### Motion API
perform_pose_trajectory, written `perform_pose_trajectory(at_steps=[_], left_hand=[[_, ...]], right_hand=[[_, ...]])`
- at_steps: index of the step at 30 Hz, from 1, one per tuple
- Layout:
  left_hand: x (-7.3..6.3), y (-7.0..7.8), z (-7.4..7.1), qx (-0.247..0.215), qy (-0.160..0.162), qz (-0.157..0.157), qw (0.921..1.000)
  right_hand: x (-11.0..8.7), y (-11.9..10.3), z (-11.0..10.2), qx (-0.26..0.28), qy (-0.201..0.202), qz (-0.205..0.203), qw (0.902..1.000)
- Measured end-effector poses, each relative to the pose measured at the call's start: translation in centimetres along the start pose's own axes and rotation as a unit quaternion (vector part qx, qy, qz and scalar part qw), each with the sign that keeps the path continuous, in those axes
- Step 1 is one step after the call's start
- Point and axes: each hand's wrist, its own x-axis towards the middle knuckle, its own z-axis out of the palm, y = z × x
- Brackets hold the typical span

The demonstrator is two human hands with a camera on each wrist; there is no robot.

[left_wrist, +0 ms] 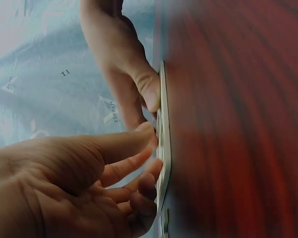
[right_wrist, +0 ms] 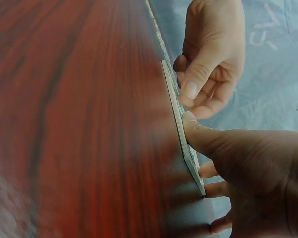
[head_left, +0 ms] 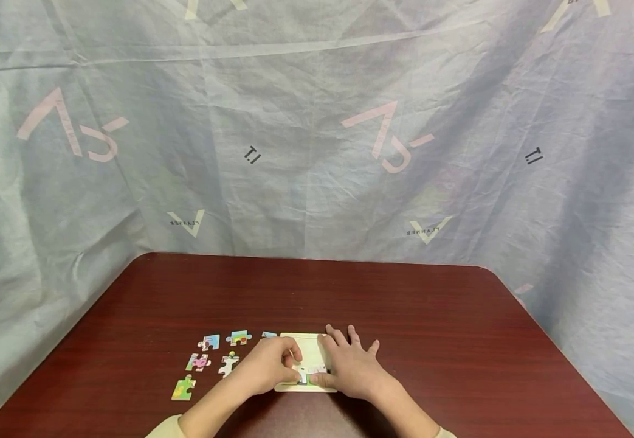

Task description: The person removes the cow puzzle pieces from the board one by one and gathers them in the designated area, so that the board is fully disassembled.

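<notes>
A small pale puzzle tray point(head_left: 307, 349) lies on the table, with a few joined pieces point(head_left: 309, 376) of white, green and black print along its near side. From the left, my left hand point(head_left: 264, 367) reaches over the tray. Its thumb touches near the pieces, and the loosely bent fingers stay apart from the thumb in the head view. My right hand point(head_left: 356, 367) lies over the tray's right side with fingers spread, its thumb point(right_wrist: 201, 136) pressing the pieces. The hands hide parts of the tray.
Left of the tray lie several loose jigsaw pieces, among them a green one point(head_left: 183, 388), a pink one point(head_left: 199, 362), a white one point(head_left: 229, 364) and a blue-green one point(head_left: 238, 337). The dark red table point(head_left: 404, 304) ends before a grey cloth point(head_left: 306, 121).
</notes>
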Motion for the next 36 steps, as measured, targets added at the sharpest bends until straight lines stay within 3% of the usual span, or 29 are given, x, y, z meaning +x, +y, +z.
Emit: perform_pose_trajectory(at_steps=[9,21,36], left_hand=[[0.4,0.6,0.4,0.057,-0.014,-0.017,0.9981],[0.4,0.9,0.7,0.077,-0.007,-0.018,0.9969],[0.0,1.5,0.7,0.092,-0.009,-0.021,0.9955]], right_hand=[[0.1,-0.1,-0.1,0.007,-0.006,-0.006,0.9999],[-0.2,0.5,-0.7,0.025,-0.042,-0.021,0.9986],[-0.3,0.3,-0.7,0.017,-0.033,-0.013,0.9992]])
